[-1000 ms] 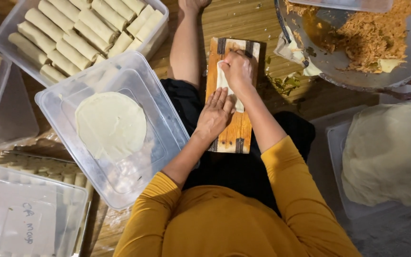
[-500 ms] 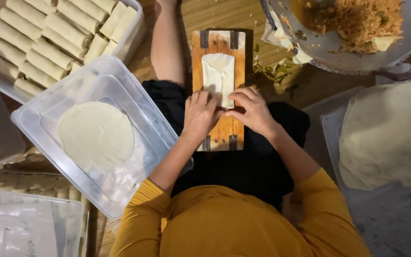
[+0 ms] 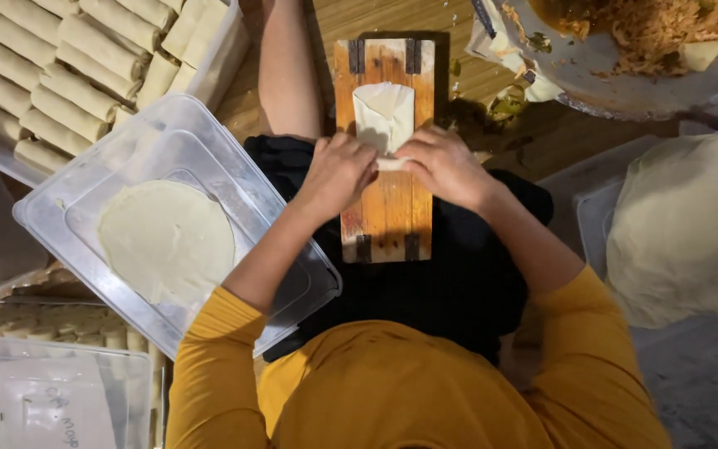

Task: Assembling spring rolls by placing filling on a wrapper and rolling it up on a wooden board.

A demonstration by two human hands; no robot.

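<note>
A pale folded wrapper [image 3: 384, 115] lies on a narrow wooden board [image 3: 386, 216] resting on my lap. My left hand [image 3: 338, 172] and my right hand [image 3: 440, 165] meet at its near end, fingers pinched on the rolled edge. The wrapper's sides are folded in and its far end points away from me. What is inside the roll is hidden.
A clear plastic lid [image 3: 276, 220] with a round wrapper [image 3: 166, 239] lies at my left. A container of finished rolls [image 3: 68, 71] sits far left. A bowl of orange shredded filling [image 3: 641, 37] is top right. A stack of wrappers [image 3: 691, 224] lies at right.
Both hands have come together at the near end of the wrapper. One second ago my right hand was pressing the far part of it while the left rested lower on the board.
</note>
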